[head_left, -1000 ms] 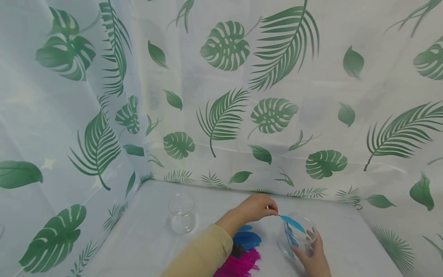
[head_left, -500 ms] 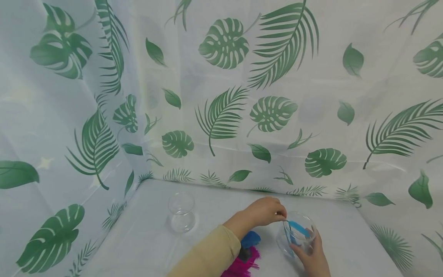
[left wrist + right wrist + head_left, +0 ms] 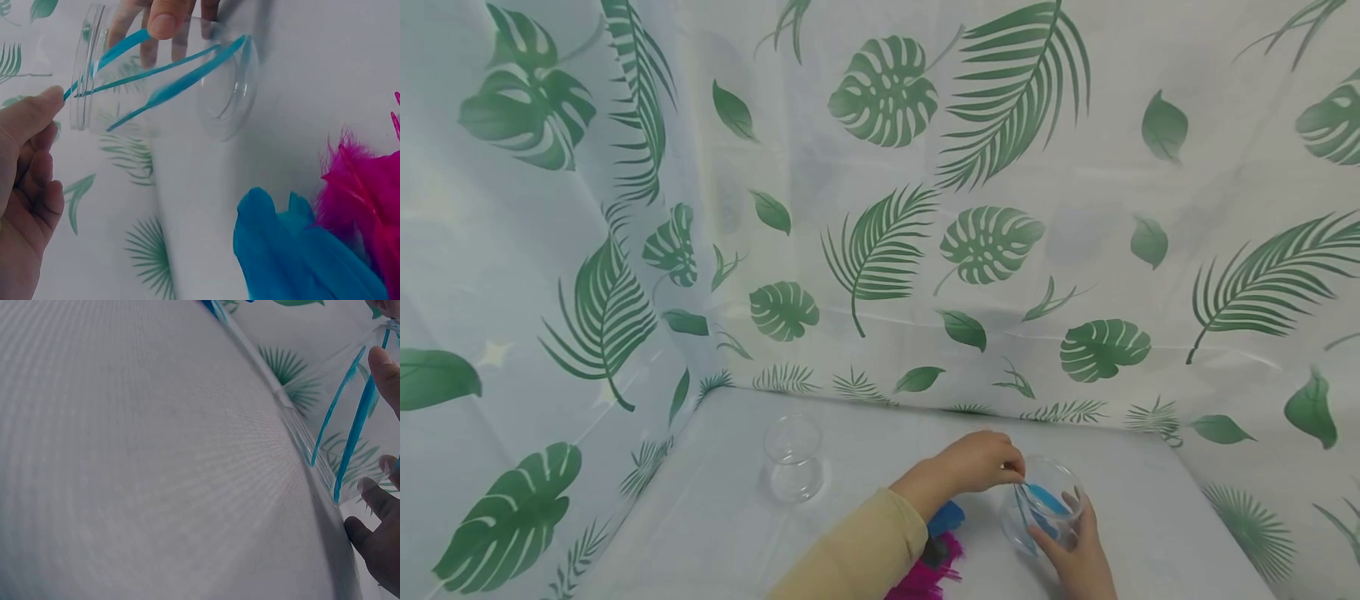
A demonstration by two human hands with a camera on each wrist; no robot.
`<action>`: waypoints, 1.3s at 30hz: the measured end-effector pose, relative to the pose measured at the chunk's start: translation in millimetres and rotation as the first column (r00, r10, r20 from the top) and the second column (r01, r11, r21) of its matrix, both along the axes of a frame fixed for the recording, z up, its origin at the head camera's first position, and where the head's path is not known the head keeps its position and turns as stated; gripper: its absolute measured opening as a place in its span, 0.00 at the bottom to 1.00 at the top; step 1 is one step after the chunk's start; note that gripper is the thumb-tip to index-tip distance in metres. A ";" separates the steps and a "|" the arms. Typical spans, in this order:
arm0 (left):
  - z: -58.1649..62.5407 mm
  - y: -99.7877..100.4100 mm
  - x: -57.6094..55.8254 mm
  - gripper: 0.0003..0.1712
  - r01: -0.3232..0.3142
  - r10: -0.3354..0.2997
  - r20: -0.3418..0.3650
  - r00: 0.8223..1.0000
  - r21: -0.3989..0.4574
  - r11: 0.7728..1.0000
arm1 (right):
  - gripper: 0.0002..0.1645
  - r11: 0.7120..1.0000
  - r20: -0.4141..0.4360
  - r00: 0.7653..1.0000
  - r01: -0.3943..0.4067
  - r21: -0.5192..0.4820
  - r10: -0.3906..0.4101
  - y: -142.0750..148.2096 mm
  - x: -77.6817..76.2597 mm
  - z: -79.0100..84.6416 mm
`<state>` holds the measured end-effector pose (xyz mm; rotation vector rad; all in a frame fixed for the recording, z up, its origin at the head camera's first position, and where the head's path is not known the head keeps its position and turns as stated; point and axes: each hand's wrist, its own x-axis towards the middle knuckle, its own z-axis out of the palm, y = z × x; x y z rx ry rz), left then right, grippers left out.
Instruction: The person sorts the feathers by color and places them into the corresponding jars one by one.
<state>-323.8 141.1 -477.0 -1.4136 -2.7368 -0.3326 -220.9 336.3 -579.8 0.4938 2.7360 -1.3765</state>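
Note:
My left hand [image 3: 973,462] pinches the quill end of a blue feather [image 3: 122,51] between thumb and finger. The vane of this feather lies inside a clear jar [image 3: 1037,533], and the fingertips are at the jar's rim. Two more blue feathers [image 3: 187,81] lean inside the jar in the left wrist view. My right hand [image 3: 1078,554] grips the jar from its right side, thumb in front and fingers spread round the wall. Beneath my left forearm lies a pile of blue feathers [image 3: 281,244] and magenta feathers [image 3: 369,187], partly hidden in the head view.
A second clear jar [image 3: 794,462] stands on the left part of the white table [image 3: 700,517]. A dark grey piece [image 3: 936,552] lies among the loose feathers. Leaf-printed sheeting [image 3: 880,250] rises behind the table and along its left side.
The left hand has moved right and slightly down to the jar's rim, bringing the pinched blue feather from above the opening into the jar. The right hand keeps its hold.

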 end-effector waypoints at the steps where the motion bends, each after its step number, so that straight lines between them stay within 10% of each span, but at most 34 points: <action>1: -1.1 1.4 0.0 0.09 -0.003 0.003 0.002 1.000 -0.004 1.000 | 0.79 1.000 -0.003 1.000 -0.001 0.003 0.001 -0.2 -0.1 -0.3; 30: -16.5 20.0 17.2 0.04 -0.231 0.200 0.178 0.963 0.175 0.957 | 0.76 0.999 -0.068 0.998 -0.012 0.047 0.015 -3.0 -1.7 -2.9; 39: 5.6 -16.6 5.5 0.08 -0.256 0.178 0.216 0.960 0.416 0.873 | 0.78 0.998 -0.051 0.999 0.003 0.062 0.000 0.5 -2.5 -5.0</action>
